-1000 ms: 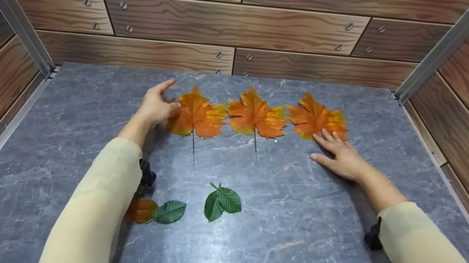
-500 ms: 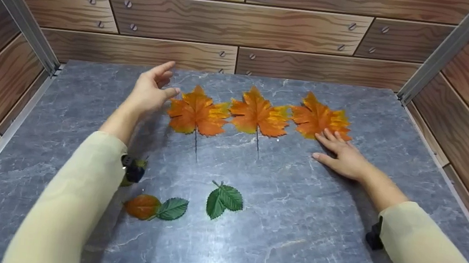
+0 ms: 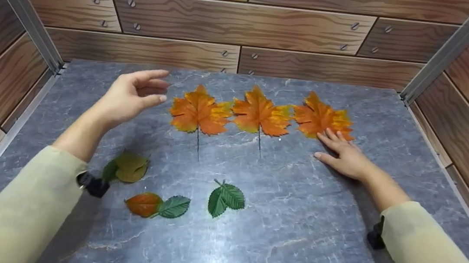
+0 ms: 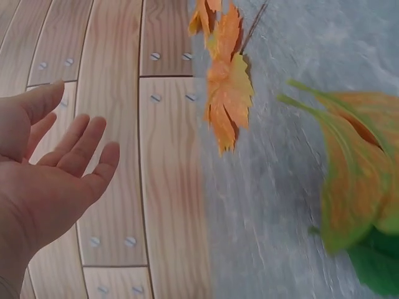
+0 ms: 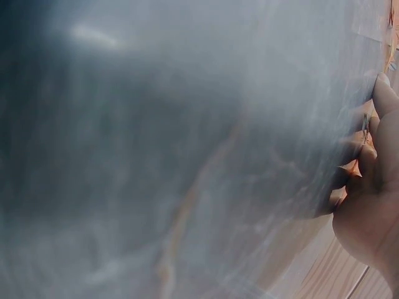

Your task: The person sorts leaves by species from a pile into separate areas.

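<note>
Three orange-yellow maple leaves lie in a row across the back of the table: a left maple leaf, a middle maple leaf and a right maple leaf. My left hand is raised to the left of the row, apart from the leaves, its fingers loosely bent and holding nothing. In the left wrist view the same hand shows with its fingers spread. My right hand rests with its fingertips on the lower edge of the right maple leaf, whose stem is hidden.
A green leaf pair lies mid-table. Left of it is a leaf pair, one red-orange leaf and one green leaf. An olive leaf cluster lies near my left sleeve. Wood-patterned walls edge the grey marbled table.
My left hand has drawn away from the left maple leaf, leftward and up off it. The olive leaf cluster has come out from behind my sleeve. My right hand stays in place.
</note>
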`<state>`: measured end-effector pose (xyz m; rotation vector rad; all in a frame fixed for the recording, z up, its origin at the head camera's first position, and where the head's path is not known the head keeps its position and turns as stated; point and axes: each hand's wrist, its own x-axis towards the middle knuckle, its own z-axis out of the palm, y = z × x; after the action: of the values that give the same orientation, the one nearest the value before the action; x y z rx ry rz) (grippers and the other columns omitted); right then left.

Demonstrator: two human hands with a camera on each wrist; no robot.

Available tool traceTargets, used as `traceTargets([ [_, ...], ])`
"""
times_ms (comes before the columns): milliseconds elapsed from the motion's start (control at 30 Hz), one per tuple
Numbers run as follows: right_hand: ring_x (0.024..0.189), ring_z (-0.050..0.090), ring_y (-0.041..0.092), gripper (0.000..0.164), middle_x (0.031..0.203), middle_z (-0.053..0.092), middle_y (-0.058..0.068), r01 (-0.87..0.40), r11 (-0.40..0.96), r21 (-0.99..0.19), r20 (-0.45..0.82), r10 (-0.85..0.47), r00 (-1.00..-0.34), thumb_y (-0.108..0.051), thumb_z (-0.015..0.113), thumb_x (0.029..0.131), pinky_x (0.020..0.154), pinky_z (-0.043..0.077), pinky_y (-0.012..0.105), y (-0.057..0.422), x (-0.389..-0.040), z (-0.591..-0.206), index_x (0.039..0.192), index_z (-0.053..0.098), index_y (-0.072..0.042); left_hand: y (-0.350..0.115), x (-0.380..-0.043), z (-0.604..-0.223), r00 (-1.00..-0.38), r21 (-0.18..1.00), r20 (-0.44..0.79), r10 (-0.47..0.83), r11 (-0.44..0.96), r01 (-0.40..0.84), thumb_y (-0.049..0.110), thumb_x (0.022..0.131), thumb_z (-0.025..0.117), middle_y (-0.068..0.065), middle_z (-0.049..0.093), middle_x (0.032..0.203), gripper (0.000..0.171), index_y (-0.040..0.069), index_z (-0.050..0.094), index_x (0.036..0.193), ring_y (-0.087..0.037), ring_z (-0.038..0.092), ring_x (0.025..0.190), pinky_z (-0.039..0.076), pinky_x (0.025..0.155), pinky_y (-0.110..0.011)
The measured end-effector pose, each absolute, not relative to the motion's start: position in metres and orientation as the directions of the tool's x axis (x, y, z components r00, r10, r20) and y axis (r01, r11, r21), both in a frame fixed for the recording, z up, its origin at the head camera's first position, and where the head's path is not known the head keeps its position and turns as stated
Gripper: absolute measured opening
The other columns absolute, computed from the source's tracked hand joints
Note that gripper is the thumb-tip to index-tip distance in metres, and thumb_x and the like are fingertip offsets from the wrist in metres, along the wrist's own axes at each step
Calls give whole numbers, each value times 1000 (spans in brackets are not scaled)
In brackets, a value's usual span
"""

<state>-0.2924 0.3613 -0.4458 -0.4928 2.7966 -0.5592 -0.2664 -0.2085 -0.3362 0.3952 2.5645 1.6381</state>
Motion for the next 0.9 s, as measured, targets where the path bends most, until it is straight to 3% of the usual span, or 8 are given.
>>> traceTargets([
  [300,159,-1,49,78,176,10,19,-282,867,-411,-164,-374,-913,-57,53,108,122,2,74,362,-292,-447,169,30,-13,-247,-237,-354,-957,888,66,281,422,185,10,103,71,-16,66,141,54,10,55,154,-25,66,126,54,99,-24],
  [600,159,1,50,78,175,12,21,-292,859,-421,-144,-381,-914,-54,55,108,122,2,73,361,-292,-447,168,31,-11,-291,-212,-385,-962,897,15,271,422,133,6,100,73,-25,66,137,51,1,57,149,-9,69,114,56,95,-23],
  [900,159,-1,48,78,175,10,19,-278,866,-415,-158,-370,-915,-55,54,108,123,0,72,362,-292,-447,169,30,-12,-322,-195,-420,-947,879,-94,306,472,66,4,98,74,-29,63,139,54,-8,55,148,-18,69,117,58,91,-25],
])
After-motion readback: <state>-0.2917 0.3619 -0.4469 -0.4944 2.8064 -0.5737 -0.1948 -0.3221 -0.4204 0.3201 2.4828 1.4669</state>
